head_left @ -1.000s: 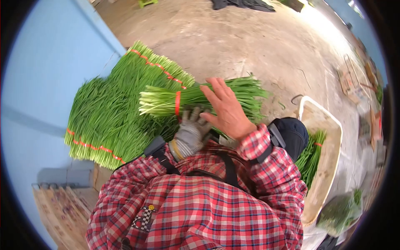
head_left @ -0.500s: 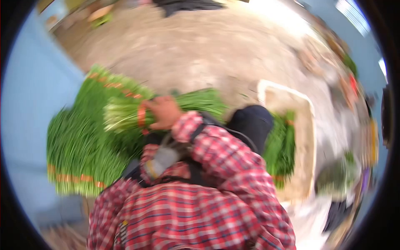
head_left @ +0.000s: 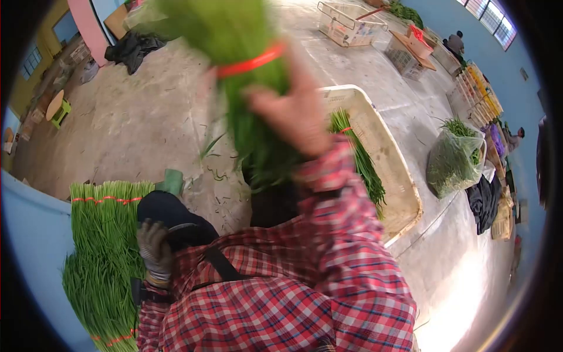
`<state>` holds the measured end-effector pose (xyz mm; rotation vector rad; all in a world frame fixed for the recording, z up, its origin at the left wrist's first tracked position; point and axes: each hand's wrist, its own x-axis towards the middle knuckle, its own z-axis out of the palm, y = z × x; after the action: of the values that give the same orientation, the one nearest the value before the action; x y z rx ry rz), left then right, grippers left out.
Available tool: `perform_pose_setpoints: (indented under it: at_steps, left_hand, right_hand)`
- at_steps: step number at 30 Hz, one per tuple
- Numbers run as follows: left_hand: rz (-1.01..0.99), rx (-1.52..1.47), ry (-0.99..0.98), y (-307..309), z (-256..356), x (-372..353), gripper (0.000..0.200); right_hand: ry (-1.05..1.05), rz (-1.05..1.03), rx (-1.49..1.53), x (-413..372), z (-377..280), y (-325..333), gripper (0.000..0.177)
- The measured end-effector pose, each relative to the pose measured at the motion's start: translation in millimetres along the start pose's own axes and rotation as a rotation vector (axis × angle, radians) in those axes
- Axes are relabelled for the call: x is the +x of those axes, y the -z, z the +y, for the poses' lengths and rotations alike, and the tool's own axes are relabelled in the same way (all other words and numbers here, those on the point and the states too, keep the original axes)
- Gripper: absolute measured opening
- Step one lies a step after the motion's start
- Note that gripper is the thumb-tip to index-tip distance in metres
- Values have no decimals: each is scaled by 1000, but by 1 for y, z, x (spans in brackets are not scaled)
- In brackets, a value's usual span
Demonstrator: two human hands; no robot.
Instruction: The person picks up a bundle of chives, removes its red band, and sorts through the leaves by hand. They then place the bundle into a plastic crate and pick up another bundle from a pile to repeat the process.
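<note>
My bare right hand (head_left: 290,111) is closed round a large bundle of green stalks (head_left: 237,41) tied with a red band, raised upright in front of me and partly blurred. Gloved in grey, my left hand (head_left: 155,249) rests by my dark-clad knee with its fingers spread, beside a pile of banded green bundles (head_left: 105,252) at the left. To the right, a cream plastic crate (head_left: 404,205) stands on the floor with a smaller banded green bundle (head_left: 362,158) in it.
A green-filled plastic bag (head_left: 455,161) stands at the right, near dark cloth (head_left: 485,202). Further back are crates (head_left: 352,26), a black sheet (head_left: 135,50), a small green stool (head_left: 58,111) and people by the right wall. Loose leaves lie on the floor before me.
My right hand has lifted the bundle off the pile, forward and to the right. My left hand now shows at my knee. The view has turned to the right.
</note>
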<state>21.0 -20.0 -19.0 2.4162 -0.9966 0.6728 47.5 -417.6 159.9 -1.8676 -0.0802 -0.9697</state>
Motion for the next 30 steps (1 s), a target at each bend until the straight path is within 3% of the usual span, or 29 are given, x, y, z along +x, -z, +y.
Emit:
perform_pose_setpoints:
  at_steps: [3, 5, 10, 17, 22, 24, 30]
  left_hand:
    - [-22, -26, 117, -2, -39, 7, 29]
    - [-24, -78, 244, -14, -68, 0, 29]
    - [-109, -115, 348, -36, -94, -3, 25]
    - [-296, 62, 313, -27, -96, 0, 30]
    - [-392, 105, 401, -19, -94, 1, 36]
    - [-388, 91, 438, -19, -85, 7, 38]
    - [-488, 114, 582, -19, -79, 17, 42]
  right_hand:
    - [-195, 66, 25, 20, -12, 118, 55]
    - [-294, 57, -246, 10, -10, 185, 61]
    - [-592, -38, -692, -83, 83, 274, 73]
    - [-873, -115, -1186, -194, 282, 243, 80]
    - [-898, -162, -1237, -184, 366, 194, 85]
    - [-804, -78, -1294, -183, 406, 179, 86]
    - [-1020, -186, -1439, -217, 500, 141, 96]
